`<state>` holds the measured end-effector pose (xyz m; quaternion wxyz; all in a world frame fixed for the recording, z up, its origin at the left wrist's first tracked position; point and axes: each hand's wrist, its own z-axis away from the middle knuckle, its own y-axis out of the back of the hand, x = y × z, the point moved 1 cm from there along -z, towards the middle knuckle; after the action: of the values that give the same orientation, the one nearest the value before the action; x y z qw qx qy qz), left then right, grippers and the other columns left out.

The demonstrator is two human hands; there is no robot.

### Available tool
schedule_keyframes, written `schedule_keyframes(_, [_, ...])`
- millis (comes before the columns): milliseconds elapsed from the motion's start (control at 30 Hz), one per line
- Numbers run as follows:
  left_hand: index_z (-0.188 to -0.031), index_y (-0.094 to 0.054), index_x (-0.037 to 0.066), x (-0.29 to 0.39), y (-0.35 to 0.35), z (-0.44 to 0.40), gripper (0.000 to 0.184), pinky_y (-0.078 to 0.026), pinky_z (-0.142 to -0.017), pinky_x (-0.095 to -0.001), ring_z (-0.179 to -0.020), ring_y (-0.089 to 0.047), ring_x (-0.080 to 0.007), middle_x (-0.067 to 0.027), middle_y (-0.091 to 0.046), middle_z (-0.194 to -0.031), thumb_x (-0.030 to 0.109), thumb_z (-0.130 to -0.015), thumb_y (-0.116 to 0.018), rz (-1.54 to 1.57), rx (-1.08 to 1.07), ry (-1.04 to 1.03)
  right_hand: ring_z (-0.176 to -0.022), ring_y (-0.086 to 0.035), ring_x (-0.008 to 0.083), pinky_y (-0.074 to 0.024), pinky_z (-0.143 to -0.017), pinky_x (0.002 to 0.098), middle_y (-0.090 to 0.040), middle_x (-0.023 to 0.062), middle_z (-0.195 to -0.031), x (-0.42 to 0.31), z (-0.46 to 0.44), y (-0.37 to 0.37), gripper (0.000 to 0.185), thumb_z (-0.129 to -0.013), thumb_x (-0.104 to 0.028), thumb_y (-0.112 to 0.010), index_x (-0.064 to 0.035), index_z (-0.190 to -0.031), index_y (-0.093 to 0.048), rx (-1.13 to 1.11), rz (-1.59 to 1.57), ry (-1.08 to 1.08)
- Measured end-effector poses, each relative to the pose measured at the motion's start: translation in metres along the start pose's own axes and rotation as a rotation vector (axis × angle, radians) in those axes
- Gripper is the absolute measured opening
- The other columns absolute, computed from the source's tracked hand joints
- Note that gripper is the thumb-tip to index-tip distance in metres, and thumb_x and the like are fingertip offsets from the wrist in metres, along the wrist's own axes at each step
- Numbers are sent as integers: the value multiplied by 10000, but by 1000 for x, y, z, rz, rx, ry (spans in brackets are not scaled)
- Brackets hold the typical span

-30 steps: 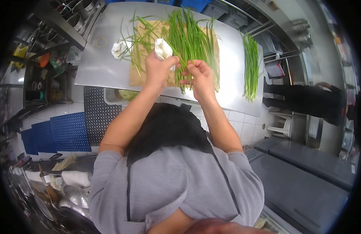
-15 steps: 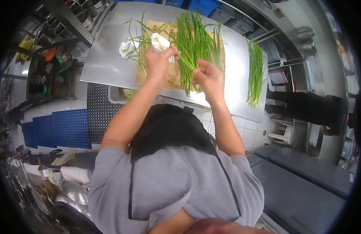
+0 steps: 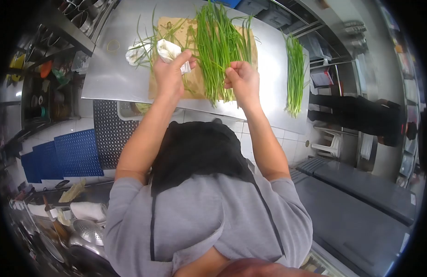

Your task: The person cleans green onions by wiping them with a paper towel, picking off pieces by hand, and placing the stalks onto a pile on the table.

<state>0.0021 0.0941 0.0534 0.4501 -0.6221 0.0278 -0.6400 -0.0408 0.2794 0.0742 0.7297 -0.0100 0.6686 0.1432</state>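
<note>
My left hand (image 3: 169, 76) is wrapped round a crumpled white cloth (image 3: 168, 50) over the left part of a brown paper sheet (image 3: 153, 87). Thumb and fingers pressed together, my right hand (image 3: 243, 82) is at the lower right of a pile of long green stalks (image 3: 218, 51); a green strand seems to be in its pinch, though its fingertips hide most of it. Loose green blades and a second white crumpled cloth (image 3: 134, 54) lie left of my left hand.
On the metal table (image 3: 273, 60), another green bunch (image 3: 294, 76) lies at the right, a rubber band (image 3: 113, 45) at the left. A person in dark clothes (image 3: 356, 108) stands beyond the right side. Below the front edge is a tray (image 3: 126, 111).
My left hand has moved left with the white cloth, away from the pile. My right hand has gone from loosely spread fingers to a pinch by the stalks. The view has shifted slightly.
</note>
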Motion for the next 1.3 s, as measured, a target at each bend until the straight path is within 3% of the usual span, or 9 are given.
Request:
schedule_keyframes(100, [-1028,-562,4,4,-2,9,225,-560,-590,-305,-720,-678,-213,-104,-653,-907,98,-859,-677,-14,35,16,-601,-582,106,-512,-518,247,-620,75,-791,-10,-9,10,168,-897,-45,-602,69,-1015,-566,-24,-43,29])
schedule_keyframes(200, [-1132,-523,2,2,5,17,279,-564,-746,-373,-840,-673,-254,-144,-630,-1010,212,-952,-565,6,-10,156,-627,-591,119,-521,-550,254,-613,68,-811,-23,-21,25,166,-906,-49,-608,55,-1029,-565,-60,-62,59])
schedule_keyframes(300, [-1165,-536,8,-4,-4,31,320,-534,-810,-377,-877,-666,-255,-117,-648,-979,259,-970,-504,108,-29,237,-631,-589,116,-518,-549,253,-610,62,-809,-38,-31,32,153,-906,-48,-609,44,-1020,-565,-73,-100,103])
schedule_keyframes(333, [-1235,-499,4,-5,-5,35,357,-479,-920,-382,-1003,-629,-246,-122,-634,-1066,256,-987,-452,126,-66,284,-634,-590,116,-518,-550,253,-610,61,-809,-44,-33,36,149,-905,-47,-610,41,-1017,-564,-75,-102,125])
schedule_keyframes(533, [-1301,-457,29,-23,-22,46,367,-443,-1001,-408,-1137,-573,-232,-88,-590,-1222,241,-1020,-353,315,-178,320,-610,-592,103,-505,-509,247,-621,70,-809,-44,-28,33,128,-902,-39,-601,48,-988,-563,-150,-234,148])
schedule_keyframes(733, [-1281,-472,-9,-37,-52,62,351,-423,-1030,-402,-1161,-559,-246,-127,-581,-1243,192,-999,-414,407,-178,231,-621,-610,105,-508,-496,246,-643,74,-768,-4,-7,28,147,-890,-53,-616,50,-991,-587,-192,-130,6])
schedule_keyframes(1033, [-1306,-444,-67,-54,-44,77,435,-408,-1081,-420,-1222,-537,-295,-179,-571,-1263,37,-883,-433,569,-185,311,-651,-657,165,-526,-608,309,-684,114,-788,0,-11,50,145,-868,-58,-632,38,-978,-635,-57,67,220])
schedule_keyframes(1233, [-1248,-512,-49,-61,-52,77,415,-465,-988,-360,-1126,-595,-227,-132,-612,-1205,-62,-834,-526,277,-231,158,-680,-688,210,-532,-630,324,-695,136,-762,-17,4,51,118,-847,-68,-651,15,-930,-660,-106,239,273])
schedule_keyframes(1300, [-1200,-555,-33,-62,-60,79,367,-474,-953,-346,-1073,-612,-198,-111,-636,-1156,-53,-836,-589,222,-147,183,-684,-693,219,-536,-635,327,-698,139,-760,-20,6,53,122,-838,-68,-654,16,-926,-661,-149,274,214])
